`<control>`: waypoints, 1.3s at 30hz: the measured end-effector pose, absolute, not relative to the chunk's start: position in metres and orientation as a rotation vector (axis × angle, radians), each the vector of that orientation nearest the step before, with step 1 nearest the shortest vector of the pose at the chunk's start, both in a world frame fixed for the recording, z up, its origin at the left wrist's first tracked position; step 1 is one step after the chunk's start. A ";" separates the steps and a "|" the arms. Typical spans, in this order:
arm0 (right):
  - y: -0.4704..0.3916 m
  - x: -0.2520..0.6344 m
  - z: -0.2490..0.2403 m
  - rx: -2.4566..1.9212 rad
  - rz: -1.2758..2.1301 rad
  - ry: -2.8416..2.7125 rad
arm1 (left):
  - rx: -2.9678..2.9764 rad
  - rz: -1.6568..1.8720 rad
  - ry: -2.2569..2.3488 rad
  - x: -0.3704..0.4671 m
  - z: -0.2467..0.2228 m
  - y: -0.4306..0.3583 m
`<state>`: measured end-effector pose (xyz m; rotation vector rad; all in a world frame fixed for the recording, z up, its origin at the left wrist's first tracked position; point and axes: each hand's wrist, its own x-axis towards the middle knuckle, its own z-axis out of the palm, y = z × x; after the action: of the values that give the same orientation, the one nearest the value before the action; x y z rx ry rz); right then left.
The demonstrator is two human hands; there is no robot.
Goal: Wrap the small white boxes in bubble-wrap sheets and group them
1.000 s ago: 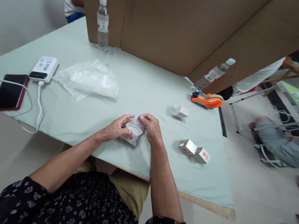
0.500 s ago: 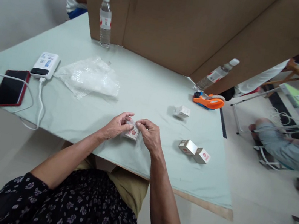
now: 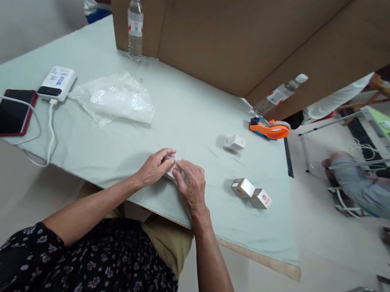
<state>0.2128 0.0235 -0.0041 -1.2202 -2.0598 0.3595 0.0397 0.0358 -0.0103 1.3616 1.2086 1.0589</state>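
On the table cloth in front of me lies a small carton (image 3: pixel 170 174), pale with a reddish print, mostly covered by my fingers. My left hand (image 3: pixel 155 168) grips its left side, thumb on top. The fingers of my right hand (image 3: pixel 190 183) are bent over the right side and press on it. Whether clear film lies between fingers and carton cannot be made out now. Two similar cartons, a silvery one (image 3: pixel 243 187) and one with a red mark (image 3: pixel 261 199), stand touching to the right. Another small carton (image 3: pixel 235 143) sits farther back.
An orange tape dispenser (image 3: pixel 269 128) is at the table's right edge, near a leaning water bottle (image 3: pixel 280 96). Bubble wrap (image 3: pixel 120 101), a power bank (image 3: pixel 57 83), a phone (image 3: pixel 12 113) and an upright bottle (image 3: pixel 135 26) are leftward. A cardboard panel (image 3: pixel 218 25) stands behind. People sit nearby.
My right hand has gone from pinching clear film at the carton's upper right to lying over the carton's right side, hiding its print. My left hand stays at the left side.
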 end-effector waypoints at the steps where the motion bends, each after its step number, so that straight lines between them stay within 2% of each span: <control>1: 0.021 0.213 -0.006 -1.214 0.312 -2.083 | 1.374 1.052 1.222 0.040 -0.010 0.036; 8: 0.016 0.214 -0.012 -1.163 0.188 -2.210 | 1.352 1.012 1.249 0.039 -0.009 0.040; 18: 0.018 0.218 -0.009 -1.154 0.114 -2.278 | 1.328 0.804 0.987 0.016 0.000 0.049; 26: -0.004 0.235 0.002 -1.226 0.108 -1.899 | 1.106 0.910 1.051 0.028 0.014 0.053; 34: -0.031 0.271 -0.020 -1.416 0.176 -1.665 | 1.108 1.066 1.046 0.083 0.023 0.138; 39: -0.041 0.276 -0.031 -1.470 0.228 -1.607 | 1.187 1.023 1.104 0.138 0.022 0.194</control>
<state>0.2758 -0.0407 -0.0306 -1.4700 -1.6068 0.2284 0.1377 0.1935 0.0218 1.1872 1.1035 1.0225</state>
